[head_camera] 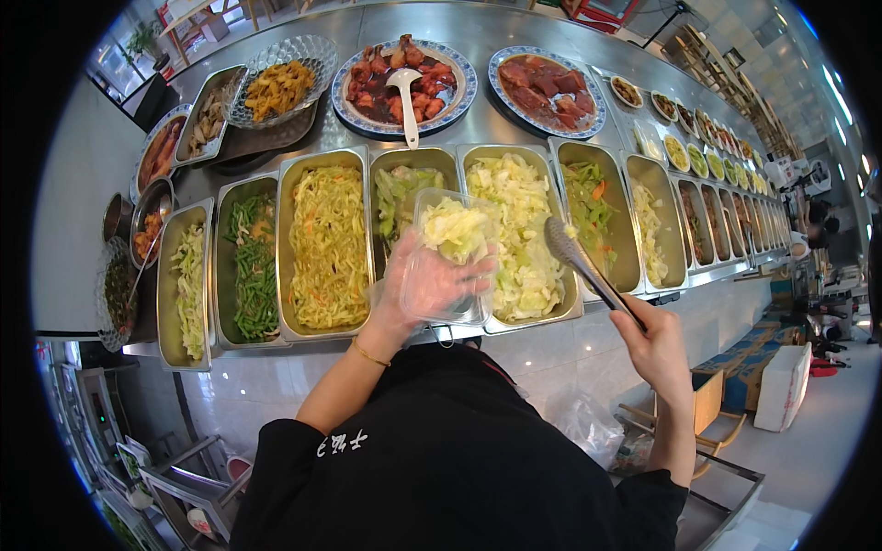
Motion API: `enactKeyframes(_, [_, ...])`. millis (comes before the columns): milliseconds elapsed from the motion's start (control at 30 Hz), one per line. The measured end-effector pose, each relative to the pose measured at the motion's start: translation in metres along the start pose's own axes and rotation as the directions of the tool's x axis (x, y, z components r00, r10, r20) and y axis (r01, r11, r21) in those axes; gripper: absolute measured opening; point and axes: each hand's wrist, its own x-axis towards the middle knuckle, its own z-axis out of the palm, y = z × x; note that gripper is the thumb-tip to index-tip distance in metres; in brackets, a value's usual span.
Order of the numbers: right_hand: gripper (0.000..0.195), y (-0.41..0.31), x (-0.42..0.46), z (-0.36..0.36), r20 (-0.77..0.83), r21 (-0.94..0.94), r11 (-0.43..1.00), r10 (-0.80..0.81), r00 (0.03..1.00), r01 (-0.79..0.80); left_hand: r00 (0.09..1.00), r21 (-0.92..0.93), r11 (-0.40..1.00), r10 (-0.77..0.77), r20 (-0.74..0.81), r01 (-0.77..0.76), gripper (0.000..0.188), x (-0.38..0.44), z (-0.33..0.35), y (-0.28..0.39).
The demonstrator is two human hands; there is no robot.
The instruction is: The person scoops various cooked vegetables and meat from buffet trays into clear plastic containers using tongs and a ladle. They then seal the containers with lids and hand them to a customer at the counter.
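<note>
A clear plastic container (451,303) rests on my left hand (431,275), whose fingers show through its base. Pale cabbage leaves (455,227) lie at the container's far end. In my right hand (651,337) are metal serving tongs (582,258) with dark handles. Their tips stand over the right edge of a steel pan of cabbage (517,227), with a small yellowish scrap by them. Partly hidden behind the container is another pan of green vegetables (406,182). Right of the tongs sits a pan of greens with carrot (586,200).
Left along the counter stand pans of shredded vegetable (329,241) and green beans (255,275). Behind them are a drumstick plate (362,127) with a white ladle (408,103), and a plate of raw-looking meat (513,103). Several more pans run right. A plastic bag (586,423) is below.
</note>
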Motion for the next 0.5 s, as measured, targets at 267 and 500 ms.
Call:
enactKeyframes(267, [0.026, -0.042, -0.021, -0.043, 0.010, 0.181, 0.984, -0.003, 1.000, 0.001, 0.996, -0.013, 0.997, -0.082, -0.016, 0.082, 0.093, 0.013, -0.008, -0.011])
enactKeyframes(500, [0.030, -0.045, 0.001, -0.014, 0.082, 0.071, 0.984, -0.166, 0.983, 0.161, 0.996, 0.146, 0.989, -0.008, -0.088, 0.021, 0.080, 0.017, 0.010, -0.036])
